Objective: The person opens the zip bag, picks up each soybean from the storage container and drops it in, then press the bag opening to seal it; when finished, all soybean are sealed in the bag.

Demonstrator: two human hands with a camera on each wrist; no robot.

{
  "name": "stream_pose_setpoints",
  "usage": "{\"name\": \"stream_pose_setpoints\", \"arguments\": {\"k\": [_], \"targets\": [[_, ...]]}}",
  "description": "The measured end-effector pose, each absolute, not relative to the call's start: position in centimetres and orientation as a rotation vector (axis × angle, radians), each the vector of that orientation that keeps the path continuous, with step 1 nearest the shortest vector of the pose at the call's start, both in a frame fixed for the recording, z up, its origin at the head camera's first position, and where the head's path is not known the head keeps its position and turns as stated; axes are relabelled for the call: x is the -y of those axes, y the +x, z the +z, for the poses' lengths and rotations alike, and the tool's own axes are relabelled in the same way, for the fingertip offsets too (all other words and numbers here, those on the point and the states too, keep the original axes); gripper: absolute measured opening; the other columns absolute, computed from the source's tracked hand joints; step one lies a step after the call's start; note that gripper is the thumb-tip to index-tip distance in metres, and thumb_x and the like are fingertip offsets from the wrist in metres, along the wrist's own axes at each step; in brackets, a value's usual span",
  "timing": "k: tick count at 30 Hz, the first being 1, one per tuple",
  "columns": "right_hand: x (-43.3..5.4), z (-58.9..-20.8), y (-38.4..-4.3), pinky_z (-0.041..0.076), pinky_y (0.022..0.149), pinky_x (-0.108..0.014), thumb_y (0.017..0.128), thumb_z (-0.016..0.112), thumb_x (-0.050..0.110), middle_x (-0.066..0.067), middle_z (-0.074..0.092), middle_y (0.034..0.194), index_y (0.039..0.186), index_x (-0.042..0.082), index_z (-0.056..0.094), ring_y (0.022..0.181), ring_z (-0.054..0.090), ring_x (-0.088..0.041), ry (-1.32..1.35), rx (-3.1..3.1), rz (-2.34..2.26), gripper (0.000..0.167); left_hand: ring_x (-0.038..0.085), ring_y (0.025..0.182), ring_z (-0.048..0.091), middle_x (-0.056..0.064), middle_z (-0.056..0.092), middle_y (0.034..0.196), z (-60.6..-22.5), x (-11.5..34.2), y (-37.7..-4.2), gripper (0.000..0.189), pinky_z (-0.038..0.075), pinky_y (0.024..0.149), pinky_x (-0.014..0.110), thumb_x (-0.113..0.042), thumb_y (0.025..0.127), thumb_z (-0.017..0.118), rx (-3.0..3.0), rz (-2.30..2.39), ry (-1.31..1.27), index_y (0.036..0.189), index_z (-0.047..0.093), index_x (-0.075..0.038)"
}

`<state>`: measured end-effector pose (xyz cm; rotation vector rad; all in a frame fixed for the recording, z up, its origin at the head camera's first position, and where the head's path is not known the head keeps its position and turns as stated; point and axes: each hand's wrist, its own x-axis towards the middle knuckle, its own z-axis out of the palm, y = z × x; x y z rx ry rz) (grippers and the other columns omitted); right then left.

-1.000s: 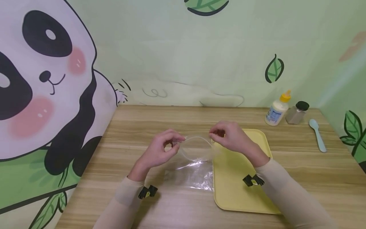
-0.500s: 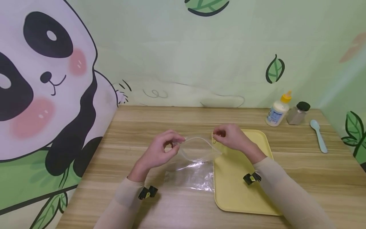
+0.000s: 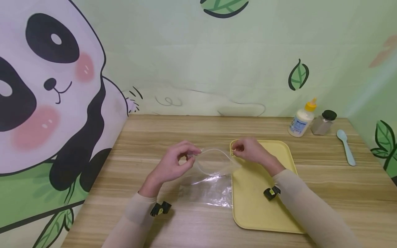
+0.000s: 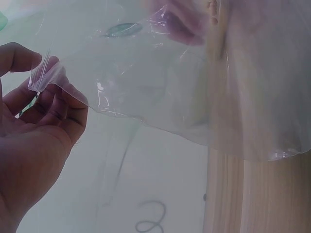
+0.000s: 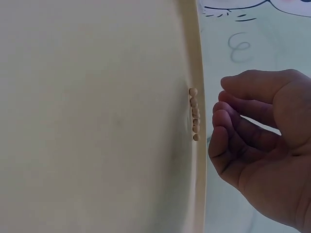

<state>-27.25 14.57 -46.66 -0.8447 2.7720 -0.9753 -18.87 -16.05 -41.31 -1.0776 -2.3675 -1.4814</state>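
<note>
A clear plastic bag (image 3: 207,191) lies on the wood-grain table, its mouth held up in a rounded opening. My left hand (image 3: 173,162) pinches the left corner of that mouth; in the left wrist view the film (image 4: 146,92) bunches between thumb and fingers. Over the far left corner of a yellow tray (image 3: 263,203) is my right hand (image 3: 252,151), fingers loosely curled. Seen from the right wrist, nothing shows between its fingertips. Several small round tan balls (image 5: 195,116), like soybeans, sit in a row along the tray's edge beside those fingers.
At the back right stand a white bottle (image 3: 301,122) with a yellow nozzle cap and a clear jar (image 3: 322,124) with a black lid. A light blue spoon (image 3: 345,148) lies right of them. A wall painted with a panda (image 3: 90,137) borders the table.
My right hand has moved from beside the bag's mouth rightward and slightly down, to the tray's corner. My left hand and the bag have stayed almost still.
</note>
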Motion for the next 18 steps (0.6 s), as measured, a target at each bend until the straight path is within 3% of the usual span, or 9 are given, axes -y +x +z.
{"name": "stream_pose_setpoints", "arguments": {"k": [18], "targets": [[-14.23,-47.43,-27.56,0.054,0.070,-0.029,0.081,0.070,0.005,0.001,0.069,0.078,0.089,0.007,0.074,0.073,0.060,-0.010,-0.888,-2.795,-0.759,0.009,0.017,0.084,0.060,0.015,0.066,0.103,-41.43,16.00,-18.88,0.028,0.056,0.074,0.027,0.007,0.082,0.061,2.384,-1.497,-1.067,0.108,0.067,0.002]]}}
